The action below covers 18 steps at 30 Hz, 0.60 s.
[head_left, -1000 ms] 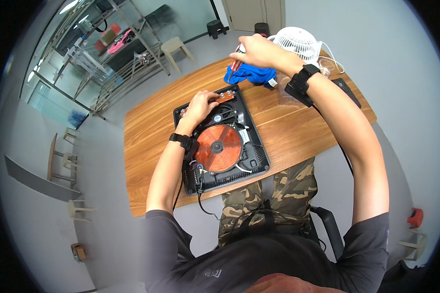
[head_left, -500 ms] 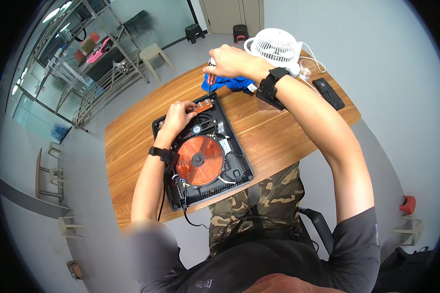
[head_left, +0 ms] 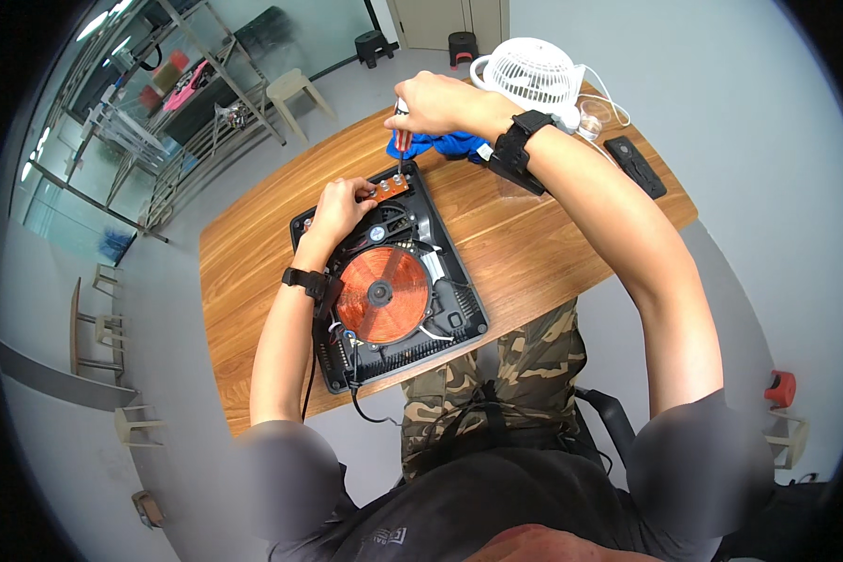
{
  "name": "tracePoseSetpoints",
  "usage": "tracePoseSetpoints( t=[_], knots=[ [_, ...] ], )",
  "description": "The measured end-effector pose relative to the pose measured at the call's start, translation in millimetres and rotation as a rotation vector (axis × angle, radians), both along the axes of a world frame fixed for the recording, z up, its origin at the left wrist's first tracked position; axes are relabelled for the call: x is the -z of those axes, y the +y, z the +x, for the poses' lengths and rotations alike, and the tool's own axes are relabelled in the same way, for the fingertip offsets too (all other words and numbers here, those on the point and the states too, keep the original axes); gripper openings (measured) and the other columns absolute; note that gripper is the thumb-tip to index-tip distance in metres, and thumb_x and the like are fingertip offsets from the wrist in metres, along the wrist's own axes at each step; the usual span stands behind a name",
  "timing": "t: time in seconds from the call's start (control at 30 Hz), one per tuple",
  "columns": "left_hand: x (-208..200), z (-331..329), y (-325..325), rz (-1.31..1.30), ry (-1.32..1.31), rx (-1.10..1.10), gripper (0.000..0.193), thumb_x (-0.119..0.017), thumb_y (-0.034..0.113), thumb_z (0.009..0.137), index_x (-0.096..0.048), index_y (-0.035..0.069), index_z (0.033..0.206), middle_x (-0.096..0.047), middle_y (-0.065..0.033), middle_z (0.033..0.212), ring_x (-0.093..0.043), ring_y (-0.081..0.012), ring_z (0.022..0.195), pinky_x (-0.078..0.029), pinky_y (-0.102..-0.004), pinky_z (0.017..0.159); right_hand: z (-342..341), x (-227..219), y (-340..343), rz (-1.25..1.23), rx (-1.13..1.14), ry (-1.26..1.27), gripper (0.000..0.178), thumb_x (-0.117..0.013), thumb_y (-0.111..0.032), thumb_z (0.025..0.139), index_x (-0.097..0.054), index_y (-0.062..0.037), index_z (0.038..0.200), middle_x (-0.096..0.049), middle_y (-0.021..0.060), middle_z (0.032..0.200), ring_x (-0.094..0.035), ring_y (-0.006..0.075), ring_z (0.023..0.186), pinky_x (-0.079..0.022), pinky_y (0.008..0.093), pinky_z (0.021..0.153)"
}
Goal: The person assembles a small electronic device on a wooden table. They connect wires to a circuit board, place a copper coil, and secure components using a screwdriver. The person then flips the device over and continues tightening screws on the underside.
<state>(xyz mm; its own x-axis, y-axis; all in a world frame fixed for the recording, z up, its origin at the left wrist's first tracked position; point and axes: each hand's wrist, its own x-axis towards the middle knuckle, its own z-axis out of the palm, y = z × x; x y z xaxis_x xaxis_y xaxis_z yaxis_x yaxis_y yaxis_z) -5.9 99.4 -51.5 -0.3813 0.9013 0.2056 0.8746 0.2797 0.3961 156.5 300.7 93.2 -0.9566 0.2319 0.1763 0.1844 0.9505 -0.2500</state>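
The right hand [head_left: 429, 103] is clamped round the handle of a screwdriver [head_left: 403, 140], whose shaft points down from it to the far right end of an orange circuit board [head_left: 390, 190]. Whether the tip is seated in a screw cannot be confirmed. The left hand [head_left: 339, 210], nearer the body, has its fingers bunched at the board's left part, touching it; whether they pinch or merely press cannot be told. The board lies just right of these fingers, along the far edge of a black appliance housing [head_left: 466, 318]. Nearer the body from the left hand is a copper coil [head_left: 405, 304]. A blue cloth [head_left: 454, 144] lies on the surface [head_left: 543, 248] below the right wrist. In this inspector's judgement, sound work requires the shaft square to the screw head, steady downward pressure, the board braced and the left fingertips clear of the tip.
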Motion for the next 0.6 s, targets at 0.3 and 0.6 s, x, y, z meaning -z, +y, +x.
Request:
tracePoseSetpoints(
  t=[0.3,0.6],
  knots=[
    [-0.5,2.1,-0.4,0.02,-0.009,-0.003,0.029,-0.082,0.01,0.079,-0.075,0.001,0.105,-0.075,-0.0199,0.095,-0.074,-0.0333,0.089,-0.058,-0.0389,0.083,0.8,0.0,-2.8,0.027,-0.008,-0.003,0.051,-0.071,-0.046,0.091,-0.073,0.0031,0.106,-0.072,0.0269,0.103,-0.07,0.0432,0.1,-0.057,0.0475,0.088],
    [-3.3,4.8,-1.4,0.027,0.0,0.013,0.029,-0.082,0.009,0.08,-0.075,-0.001,0.106,-0.075,-0.0199,0.095,-0.074,-0.0311,0.089,-0.058,-0.0378,0.082,-2.2,-0.1,-2.5,0.059,-0.013,-0.029,0.052,-0.07,-0.047,0.091,-0.073,0.003,0.107,-0.072,0.0267,0.104,-0.07,0.0427,0.101,-0.057,0.0467,0.088]
  ],
)
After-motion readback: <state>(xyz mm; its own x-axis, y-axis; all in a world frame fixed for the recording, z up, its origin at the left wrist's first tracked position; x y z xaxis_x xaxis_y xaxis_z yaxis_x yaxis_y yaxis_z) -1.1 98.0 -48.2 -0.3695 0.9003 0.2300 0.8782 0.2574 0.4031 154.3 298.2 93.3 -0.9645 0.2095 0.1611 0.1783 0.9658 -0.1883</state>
